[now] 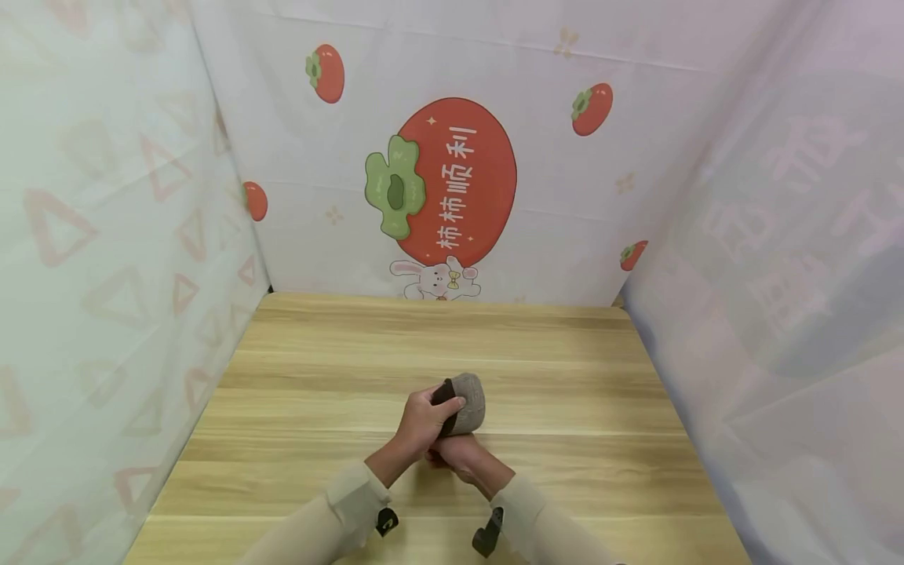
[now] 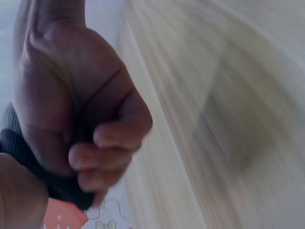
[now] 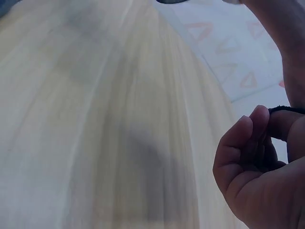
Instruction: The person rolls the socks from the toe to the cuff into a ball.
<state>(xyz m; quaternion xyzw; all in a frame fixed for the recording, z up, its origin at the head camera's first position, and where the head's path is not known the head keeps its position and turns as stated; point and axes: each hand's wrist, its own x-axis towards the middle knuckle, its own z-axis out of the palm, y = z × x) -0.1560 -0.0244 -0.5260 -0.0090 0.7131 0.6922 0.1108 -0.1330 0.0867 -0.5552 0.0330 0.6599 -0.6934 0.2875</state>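
Above the table, both hands hold a folded sock (image 1: 469, 400), grey ribbed knit with a black band. My left hand (image 1: 420, 422) grips it from the left side, thumb lying across the grey part. In the left wrist view, the curled fingers of that hand (image 2: 90, 109) close around the dark cloth (image 2: 71, 191). Below the sock's near edge is my right hand (image 1: 462, 455), its fingers partly hidden in the head view. The right wrist view shows this hand (image 3: 262, 176) with fingers curled, pinching a black edge of the sock (image 3: 286, 109).
A wood-grain table (image 1: 339, 345) lies under the hands. Behind it hangs a white cloth (image 1: 551, 212) printed with red persimmons and a rabbit. Pale printed cloths stand along the left (image 1: 106, 235) and right (image 1: 791, 275) sides.
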